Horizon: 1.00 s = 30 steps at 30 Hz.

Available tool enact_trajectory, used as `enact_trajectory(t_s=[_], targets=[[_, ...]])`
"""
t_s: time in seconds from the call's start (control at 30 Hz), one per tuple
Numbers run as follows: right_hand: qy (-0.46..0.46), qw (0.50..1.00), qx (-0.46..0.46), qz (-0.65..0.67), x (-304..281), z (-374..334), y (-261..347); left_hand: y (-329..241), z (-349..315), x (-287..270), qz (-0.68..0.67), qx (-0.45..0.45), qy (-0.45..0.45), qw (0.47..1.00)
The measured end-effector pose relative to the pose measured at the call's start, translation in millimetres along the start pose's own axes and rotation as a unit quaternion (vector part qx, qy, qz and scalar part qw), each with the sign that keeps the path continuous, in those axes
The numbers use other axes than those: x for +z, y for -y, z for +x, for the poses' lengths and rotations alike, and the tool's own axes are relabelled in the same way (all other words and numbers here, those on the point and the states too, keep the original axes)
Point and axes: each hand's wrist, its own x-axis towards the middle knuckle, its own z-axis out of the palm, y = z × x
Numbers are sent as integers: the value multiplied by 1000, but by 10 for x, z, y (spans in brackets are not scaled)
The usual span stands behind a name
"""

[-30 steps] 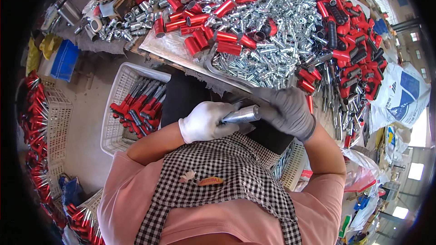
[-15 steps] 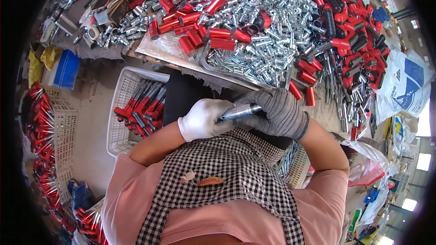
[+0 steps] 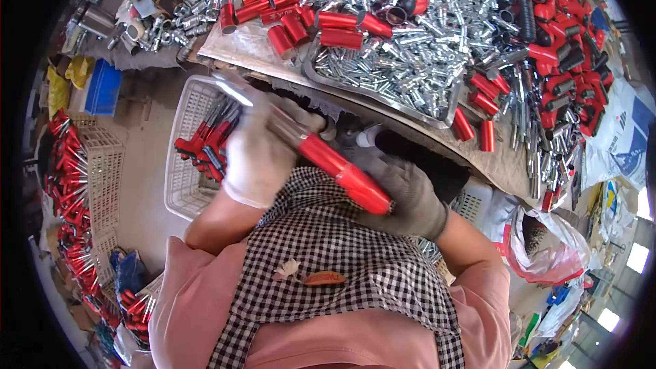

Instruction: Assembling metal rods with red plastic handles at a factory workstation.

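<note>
Curling against the tool [image 3: 331, 162], the grey-gloved right hand [image 3: 410, 198] touches its red end [image 3: 369, 193], how far closed I cannot tell; the blurred white-gloved left hand [image 3: 256, 157] clasps the shaft [image 3: 292, 128]. Glossy red, then silver, it slants across the frame's centre.

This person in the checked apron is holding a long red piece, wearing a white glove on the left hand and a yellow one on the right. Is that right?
Not quite: the head view shows a grey glove on the right hand, not a yellow one. The rest holds: checked apron, long red piece, white glove on the left hand.
</note>
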Motion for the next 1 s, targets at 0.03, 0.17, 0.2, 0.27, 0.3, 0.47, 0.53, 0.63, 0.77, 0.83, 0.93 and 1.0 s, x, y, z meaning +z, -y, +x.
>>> enact_trajectory(t_s=[0.03, 0.17, 0.2, 0.27, 0.3, 0.47, 0.53, 0.63, 0.77, 0.83, 0.93, 1.0], targets=[[31, 991, 97, 91, 10, -172, -3, 167, -24, -15, 66, -31, -5, 997], [-18, 831, 421, 363, 85, -573, -297, 1284, 316, -618, -125, -274, 22, 953], [-13, 828, 427, 364, 206, -674, -496, 1666, 452, -813, -47, -286, 36, 956], [-170, 657, 531, 507, 561, -892, -1044, 2340, 764, -854, -95, -421, -162, 888], [-167, 659, 535, 501, 681, -859, -1183, 2584, 821, -849, -32, -444, -160, 881], [-278, 509, 614, 536, 1034, -999, -1751, 3043, 917, -1067, -43, -524, -68, 848], [-274, 488, 627, 542, 1085, -1025, -1843, 2978, 980, -993, 45, -528, -99, 842], [-221, 517, 664, 492, 1158, -1038, -2056, 2595, 1039, -739, 38, -537, -46, 841], [-151, 619, 658, 401, 1331, -990, -2243, 2837, 1085, -1045, 125, -478, 10, 870], [-93, 688, 647, 316, 1368, -987, -2356, 2740, 1089, -928, 29, -493, -61, 867], [7, 723, 652, 229, 1536, -1058, -2607, 2733, 1089, -983, 5, -505, -94, 858], [-39, 884, 465, 9, 1786, -1102, -2816, 2462, 1091, -666, -27, -514, -169, 840]])
